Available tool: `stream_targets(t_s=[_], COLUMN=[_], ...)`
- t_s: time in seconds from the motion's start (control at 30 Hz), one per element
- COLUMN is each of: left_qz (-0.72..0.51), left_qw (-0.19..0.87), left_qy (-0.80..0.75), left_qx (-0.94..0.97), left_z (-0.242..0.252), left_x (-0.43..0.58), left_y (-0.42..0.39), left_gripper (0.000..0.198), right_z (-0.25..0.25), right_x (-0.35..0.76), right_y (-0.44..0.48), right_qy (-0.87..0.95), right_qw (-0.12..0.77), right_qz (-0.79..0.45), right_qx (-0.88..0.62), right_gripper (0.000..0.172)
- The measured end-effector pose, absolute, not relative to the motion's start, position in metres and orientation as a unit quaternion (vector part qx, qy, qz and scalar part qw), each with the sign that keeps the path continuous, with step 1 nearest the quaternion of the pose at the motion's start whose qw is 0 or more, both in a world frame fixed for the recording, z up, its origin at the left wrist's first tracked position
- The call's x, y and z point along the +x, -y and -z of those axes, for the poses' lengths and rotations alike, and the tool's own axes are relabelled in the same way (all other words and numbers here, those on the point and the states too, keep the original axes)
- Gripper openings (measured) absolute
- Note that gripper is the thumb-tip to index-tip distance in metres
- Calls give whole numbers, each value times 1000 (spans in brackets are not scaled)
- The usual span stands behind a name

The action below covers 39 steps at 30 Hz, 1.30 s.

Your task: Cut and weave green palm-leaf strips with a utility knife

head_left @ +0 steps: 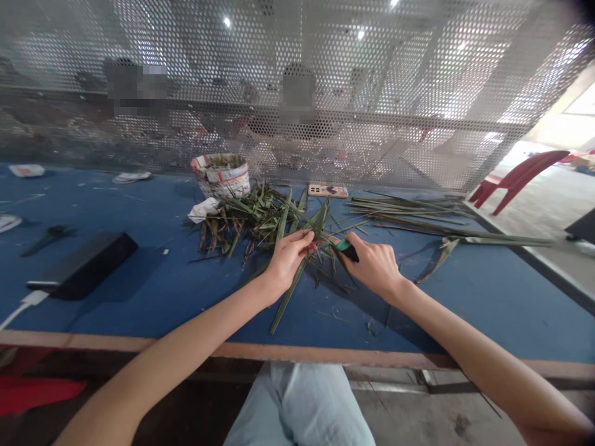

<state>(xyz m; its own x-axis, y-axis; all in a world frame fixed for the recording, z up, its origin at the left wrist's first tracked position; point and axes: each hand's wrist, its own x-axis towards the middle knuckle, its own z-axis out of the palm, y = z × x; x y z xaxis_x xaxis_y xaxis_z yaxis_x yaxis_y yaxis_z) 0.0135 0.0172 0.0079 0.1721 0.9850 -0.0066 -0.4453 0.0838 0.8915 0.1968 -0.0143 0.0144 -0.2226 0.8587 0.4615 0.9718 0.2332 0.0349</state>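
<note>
Close to the table's middle, my left hand [290, 257] pinches a bundle of folded green leaf strips [320, 222]. Pointed ends of the leaves fan up past the fingers, and one long strip [289, 298] hangs down toward the table edge. My right hand [375, 263] is closed around a small tool with a green and black handle [344, 246]. It is held right beside the leaves; its working end is too small and covered to make out. Behind my left hand lies a heap of cut leaf scraps [251, 220], some of them brown.
A newspaper-covered tub [223, 176] stands behind the scraps, a crumpled white paper [203, 210] beside it. A phone [328, 190] lies near the perforated metal screen [395, 80]. Long leaf strips [418, 210] lie right. A black box with a white cable [88, 266] is left; a red chair [525, 176] stands beyond.
</note>
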Motion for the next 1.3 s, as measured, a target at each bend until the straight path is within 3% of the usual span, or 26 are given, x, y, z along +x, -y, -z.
stream_targets(t_s=[0.63,0.73,0.93,1.1,1.2,1.3], left_qz=[-538,-533,-620,-556,-505,-468], left_qw=[714,682,511,622,676,698], left_qy=[-305,-331,-385,-337,-326,-331], left_qx=[328,377,453,436,426,429], left_z=[1,0,-9,-17,-16,-12], left_x=[17,15,0,-6,-2,-1], left_y=[-22,-23,-36,-40,-37,-36], left_gripper=[11,14,13,11,11,13], right_z=[-15,-16,-7,3,3,0], right_x=[194,195,202,209,208,203], right_y=[13,12,7,-3,-3,3], right_qy=[760,775,804,830,856,857], right_qw=[160,156,151,135,200,334], right_qz=[114,84,56,99,84,-16], right_qx=[-619,-607,-572,-532,-469,-391], right_gripper=[34,30,26,26,28,42])
